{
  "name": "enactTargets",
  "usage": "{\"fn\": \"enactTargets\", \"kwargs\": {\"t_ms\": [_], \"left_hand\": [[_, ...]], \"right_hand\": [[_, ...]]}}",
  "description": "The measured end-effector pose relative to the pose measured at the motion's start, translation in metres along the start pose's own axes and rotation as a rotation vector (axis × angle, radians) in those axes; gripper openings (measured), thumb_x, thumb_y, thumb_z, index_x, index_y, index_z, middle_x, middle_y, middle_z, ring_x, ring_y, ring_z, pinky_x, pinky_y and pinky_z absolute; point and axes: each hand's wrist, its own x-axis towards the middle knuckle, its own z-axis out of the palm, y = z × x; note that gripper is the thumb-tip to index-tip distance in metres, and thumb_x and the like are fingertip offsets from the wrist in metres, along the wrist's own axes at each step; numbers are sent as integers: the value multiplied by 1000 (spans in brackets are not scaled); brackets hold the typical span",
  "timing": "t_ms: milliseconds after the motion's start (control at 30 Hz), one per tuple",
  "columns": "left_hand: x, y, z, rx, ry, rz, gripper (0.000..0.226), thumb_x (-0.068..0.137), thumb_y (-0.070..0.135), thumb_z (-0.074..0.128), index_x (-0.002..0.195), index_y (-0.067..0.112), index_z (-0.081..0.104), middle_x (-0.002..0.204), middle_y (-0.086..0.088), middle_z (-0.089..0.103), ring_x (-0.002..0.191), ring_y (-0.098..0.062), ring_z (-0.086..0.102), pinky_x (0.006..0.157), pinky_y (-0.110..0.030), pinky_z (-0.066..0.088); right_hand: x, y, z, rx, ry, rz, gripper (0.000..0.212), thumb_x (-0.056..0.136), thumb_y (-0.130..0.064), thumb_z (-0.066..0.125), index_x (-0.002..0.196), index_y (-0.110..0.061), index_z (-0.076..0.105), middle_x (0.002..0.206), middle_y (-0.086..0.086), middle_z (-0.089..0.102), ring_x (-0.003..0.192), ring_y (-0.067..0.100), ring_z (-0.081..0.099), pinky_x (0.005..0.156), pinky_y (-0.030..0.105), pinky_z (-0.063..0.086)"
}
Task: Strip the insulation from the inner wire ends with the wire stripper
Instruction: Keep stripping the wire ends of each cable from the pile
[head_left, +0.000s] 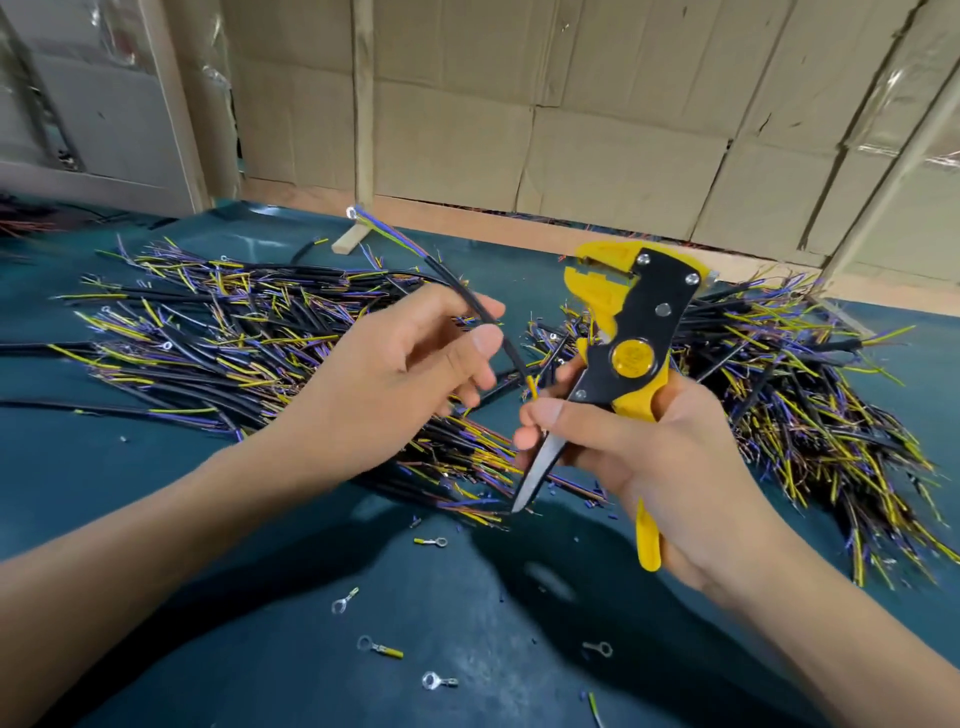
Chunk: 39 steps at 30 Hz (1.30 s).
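At centre frame the left hand (410, 358) pinched a black cable (485, 312) between thumb and fingers. The right hand (639, 447) clenched the yellow wire stripper (631, 332), whose jaws pointed up and empty, while its thumb and forefinger nipped the cable's yellow inner wire (532, 387). To strip cleanly, I judged, that wire should be fed straight into the jaws and squeezed firmly once.
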Motion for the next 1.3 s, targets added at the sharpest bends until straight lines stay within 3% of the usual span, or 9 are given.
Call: {"fn": "enactTargets", "kwargs": {"t_ms": [100,167,300,533,700,833,1000,1167,1300], "left_hand": [[3,-9,-22,702,-177,303,25,99,41,58,116,25,66,95,10,67,91,-15,60,87,-32,47],[5,-12,-32,936,-407,299,30,99,47,52,117,30,68,107,12,63,102,-14,53,95,-38,43],[5,-13,-37,998,-570,145,38,96,59,46,127,44,62,117,21,55,112,-5,43,100,-37,34],[3,-2,-32,965,-555,336,26,97,39,57,112,29,76,106,10,65,99,-12,59,92,-42,47],[-2,5,-24,1072,-409,504,29,101,31,47,102,19,73,100,4,68,91,-21,65,83,-43,53],[-1,15,-23,1008,-228,558,24,103,26,48,109,12,67,97,1,64,89,-22,60,83,-36,49],[-4,18,-21,883,-234,536,28,105,25,42,116,11,62,97,2,56,88,-13,53,79,-25,44],[-5,12,-18,777,-286,519,28,106,21,42,126,11,60,97,4,56,85,-15,56,77,-35,50],[-6,7,-15,652,-259,417,34,103,37,47,131,22,60,95,17,59,85,-1,57,79,-20,46]], "right_hand": [[6,-8,-10,-71,89,-23,23,76,9,78,91,-3,66,80,19,69,70,39,70,71,50,60],[10,-13,-18,-207,143,-30,21,80,12,74,92,-1,63,75,14,68,65,33,69,69,47,63],[12,-23,-32,-471,56,41,20,79,13,76,90,1,65,73,7,69,63,26,69,70,35,62],[12,-11,-24,-930,49,-108,17,83,-11,79,90,-22,69,87,-19,73,77,1,68,76,12,49],[12,-6,-30,-1123,144,-130,20,85,-29,76,102,-27,64,89,-6,73,85,17,65,82,34,51],[12,-9,-28,-856,192,-155,14,86,-17,78,96,-25,72,87,-9,76,79,11,70,74,24,54],[7,-15,-24,-249,-67,-176,20,76,-3,76,91,-6,63,93,15,76,72,30,70,75,40,60],[6,-14,-19,-119,-87,-258,23,72,0,78,85,-17,70,89,16,74,71,32,69,75,38,58],[8,-11,-19,-80,31,-242,20,74,2,75,84,-14,69,84,18,69,71,37,68,79,49,58]]}}
